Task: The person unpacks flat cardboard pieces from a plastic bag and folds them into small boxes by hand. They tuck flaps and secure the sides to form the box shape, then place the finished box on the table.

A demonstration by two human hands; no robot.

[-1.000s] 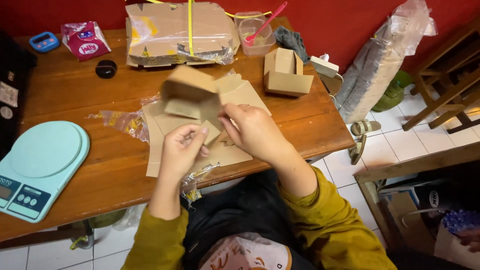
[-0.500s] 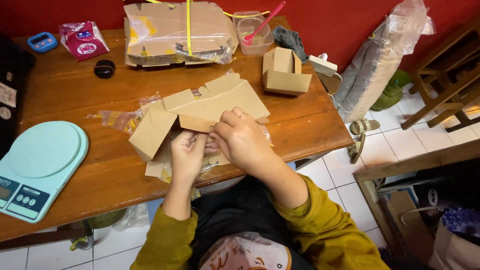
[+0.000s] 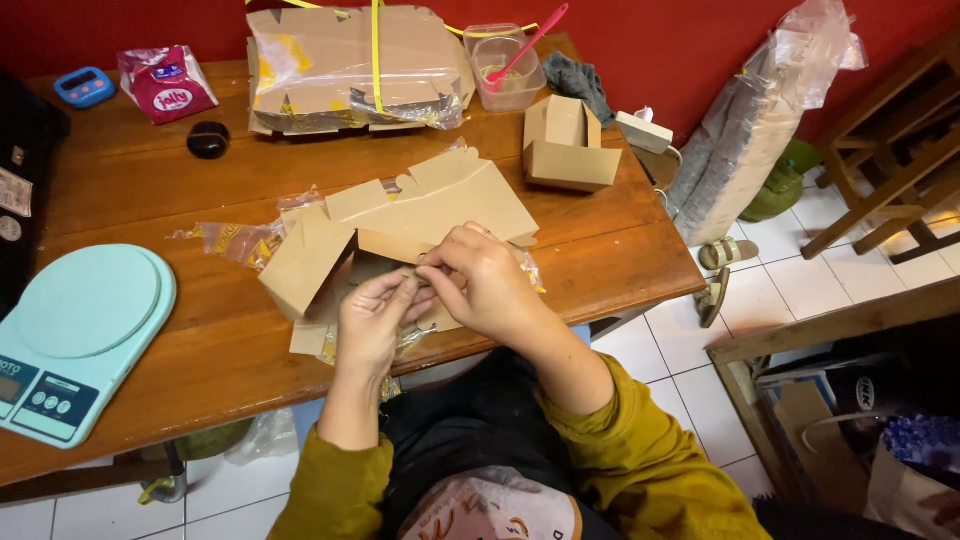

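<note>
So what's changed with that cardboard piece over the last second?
A second ago the cardboard blank was raised, partly folded, above the table. It has since come down and opened out flatter, spreading sideways. Both hands, left and right, have kept hold and now pinch its near edge together. The scale, folded box and wrapped stack stayed put.

One folded box point(image 3: 565, 145), one flat box blank point(image 3: 400, 215), one scale point(image 3: 75, 335), two hands point(image 3: 375, 320).

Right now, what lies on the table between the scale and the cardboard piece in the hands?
In the head view, only bare table lies between the scale and the cardboard piece.
</note>
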